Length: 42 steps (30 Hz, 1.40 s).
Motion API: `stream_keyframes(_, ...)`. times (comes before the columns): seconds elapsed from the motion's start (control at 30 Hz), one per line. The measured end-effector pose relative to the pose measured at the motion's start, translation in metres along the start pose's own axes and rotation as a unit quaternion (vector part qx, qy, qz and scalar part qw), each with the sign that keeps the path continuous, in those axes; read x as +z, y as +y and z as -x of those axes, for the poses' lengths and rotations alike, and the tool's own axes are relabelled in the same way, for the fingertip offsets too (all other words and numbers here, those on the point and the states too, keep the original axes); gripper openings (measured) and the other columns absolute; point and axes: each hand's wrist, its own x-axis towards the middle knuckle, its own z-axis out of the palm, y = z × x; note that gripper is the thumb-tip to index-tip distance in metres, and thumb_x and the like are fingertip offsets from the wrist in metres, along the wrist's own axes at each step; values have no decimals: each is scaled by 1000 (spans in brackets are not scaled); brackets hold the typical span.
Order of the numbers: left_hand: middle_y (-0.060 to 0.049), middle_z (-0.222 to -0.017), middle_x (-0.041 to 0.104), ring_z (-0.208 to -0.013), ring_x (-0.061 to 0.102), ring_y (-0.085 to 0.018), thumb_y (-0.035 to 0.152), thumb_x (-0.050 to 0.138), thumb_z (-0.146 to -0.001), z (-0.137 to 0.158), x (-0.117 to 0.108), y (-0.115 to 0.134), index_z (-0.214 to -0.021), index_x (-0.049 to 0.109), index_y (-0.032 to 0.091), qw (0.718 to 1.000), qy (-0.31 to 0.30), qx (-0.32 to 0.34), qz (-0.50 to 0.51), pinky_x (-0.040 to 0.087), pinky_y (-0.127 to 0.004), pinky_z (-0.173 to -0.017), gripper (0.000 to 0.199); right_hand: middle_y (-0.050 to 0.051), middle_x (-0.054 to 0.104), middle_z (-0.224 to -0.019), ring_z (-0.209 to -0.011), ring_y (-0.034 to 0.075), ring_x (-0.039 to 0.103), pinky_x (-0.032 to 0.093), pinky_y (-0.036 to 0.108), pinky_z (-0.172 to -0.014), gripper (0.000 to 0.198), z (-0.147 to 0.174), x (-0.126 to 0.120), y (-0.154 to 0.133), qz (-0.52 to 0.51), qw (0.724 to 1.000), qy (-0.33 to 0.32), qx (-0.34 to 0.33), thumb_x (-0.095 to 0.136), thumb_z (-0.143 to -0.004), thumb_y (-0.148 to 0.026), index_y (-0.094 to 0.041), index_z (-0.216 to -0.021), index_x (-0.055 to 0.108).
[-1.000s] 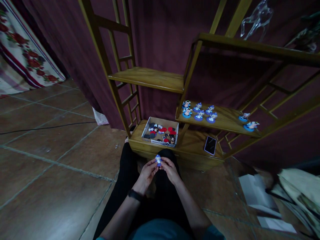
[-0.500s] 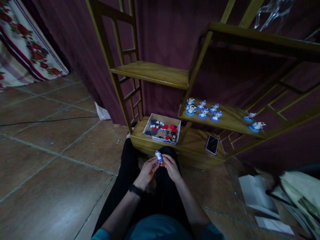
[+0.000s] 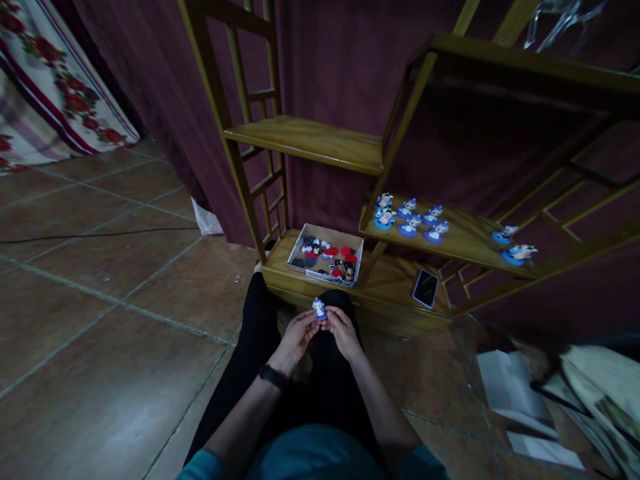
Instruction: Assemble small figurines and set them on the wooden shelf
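A small purple-and-white figurine [image 3: 319, 307] on a round purple base stands upright between my two hands, just above my knees. My left hand [image 3: 299, 333] pinches the base from the left, and my right hand [image 3: 342, 330] grips it from the right. Just beyond them, a shallow cardboard box [image 3: 327, 237] holds figurine pieces and round red and dark bases. Up to the right, several purple figurines [image 3: 410, 225] and two blue-based ones [image 3: 385, 218] stand grouped on a wooden shelf [image 3: 465, 241].
Two more blue-based figurines [image 3: 520, 253] are at that shelf's right end. A phone [image 3: 425, 289] lies on the cabinet top beside the box. A higher shelf [image 3: 310, 141] juts out at left. White packaging [image 3: 515, 387] lies on the floor at right.
The figurine stays between both hands and is a little more upright. My view has shifted slightly; the box and shelf figurines keep their places.
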Motion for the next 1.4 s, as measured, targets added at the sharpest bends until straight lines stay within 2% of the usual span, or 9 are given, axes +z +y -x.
stream_keyframes(0.57,-5,-66,66,-55,60,-9,8,67,-68,1,2,2,-82,64,10,1000,5,5,-25,49,-19,-57,14,2,63,-77,-65,12,57,47,26,-61,32,0,0,-1,-7,1000,-11,-4,66,-70,-43,-20,-92,63)
stream_keyframes(1.03,-5,-72,67,-58,62,-10,12,73,-61,8,10,4,-83,65,11,997,11,57,-53,48,-20,-59,23,3,64,-87,-70,13,59,48,28,-65,32,0,0,1,16,1000,-7,3,67,-68,-41,-21,-92,62)
stream_keyframes(1.4,-6,-71,68,-59,61,-10,13,74,-60,5,7,2,-82,67,10,997,2,50,-60,47,-20,-60,23,2,64,-86,-68,13,59,48,27,-63,30,-2,0,4,33,999,-5,0,67,-67,-40,-20,-89,62)
